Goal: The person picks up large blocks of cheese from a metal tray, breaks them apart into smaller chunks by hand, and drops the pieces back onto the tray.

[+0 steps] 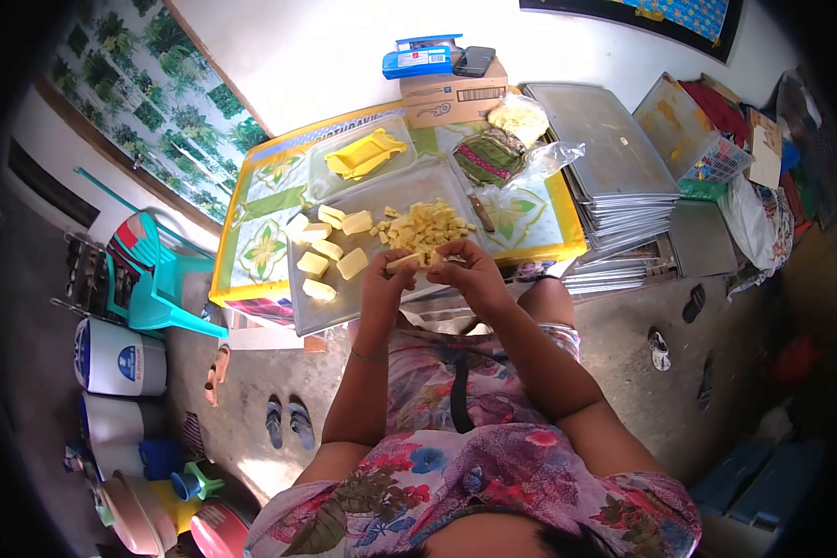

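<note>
Both hands meet over the near edge of a grey metal tray (344,305). My left hand (389,276) pinches a yellow strip (402,264), soft-looking and pale. Close beside it, the fingers of my right hand (465,272) are closed on a small yellow piece (434,258). Just beyond my fingers lies a heap of small yellow cubes (429,223). Several larger yellow blocks (352,263) are spread over the left part of the tray. A knife (481,213) with a brown handle rests at the tray's right side.
Behind the tray, a clear tub (318,186) holds a yellow wrapper (366,154). A cardboard box (451,100) carries a blue pack (416,62) and a phone (474,61). Stacked metal trays (604,139) stand to the right. A teal chair (163,293) is at the left.
</note>
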Available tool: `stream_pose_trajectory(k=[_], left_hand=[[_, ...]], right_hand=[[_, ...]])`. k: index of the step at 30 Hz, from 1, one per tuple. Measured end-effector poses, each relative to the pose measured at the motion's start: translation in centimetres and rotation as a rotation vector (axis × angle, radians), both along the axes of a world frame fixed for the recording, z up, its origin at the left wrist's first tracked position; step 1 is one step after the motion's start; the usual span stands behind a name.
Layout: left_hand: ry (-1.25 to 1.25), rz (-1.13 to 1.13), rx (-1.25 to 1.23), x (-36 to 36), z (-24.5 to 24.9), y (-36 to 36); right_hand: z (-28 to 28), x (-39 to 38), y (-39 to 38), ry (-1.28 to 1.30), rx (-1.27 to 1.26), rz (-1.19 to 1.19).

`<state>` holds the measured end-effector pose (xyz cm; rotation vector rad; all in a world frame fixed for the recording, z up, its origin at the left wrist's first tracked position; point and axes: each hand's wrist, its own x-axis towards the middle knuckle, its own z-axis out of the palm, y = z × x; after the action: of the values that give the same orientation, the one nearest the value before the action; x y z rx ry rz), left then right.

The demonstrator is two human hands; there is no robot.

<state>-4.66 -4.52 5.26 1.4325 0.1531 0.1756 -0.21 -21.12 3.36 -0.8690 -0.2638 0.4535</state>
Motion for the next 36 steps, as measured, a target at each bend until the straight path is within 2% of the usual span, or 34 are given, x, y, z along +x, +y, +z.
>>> stream_pose_trajectory(k=[7,14,17,19,23,26,32,36], left_hand=[[-0.091,0.038,-0.008,0.0,-0.6,-1.7],[-0.051,0.042,-0.063,0.1,-0.9,-1.3],[-0.048,0.027,-0.152,0.1,-1.5,-0.6],[-0.059,0.008,-0.171,0.2,-2.3,0.1],[-0.073,0.075,-0.078,-0.1,-2.3,0.4],[-0.089,0.119,-0.007,-0.3,-2.1,0.5],[-0.047,0.025,-0.07,-0.8,-2.3,1.2],[-0.025,-0.017,-0.033,-0.9,-2.1,0.7]], right_hand=[[-0.5,0.2,-0.2,-0.025,0.016,0.022],[-0.4,0.4,0.1,-0.042,-0.009,0.019],[-0.6,0.3,0.9,0.001,0.084,0.028],[0.0,0.5,1.4,0.116,0.131,0.081],[-1.2,1.1,3.1,0.163,0.09,0.088],[-1.4,0.4,3.9,-0.053,-0.069,0.053],[-1.1,0.7,3.4,0.206,0.144,0.098],[-1.4,0.6,2.9,0.091,0.085,0.115]])
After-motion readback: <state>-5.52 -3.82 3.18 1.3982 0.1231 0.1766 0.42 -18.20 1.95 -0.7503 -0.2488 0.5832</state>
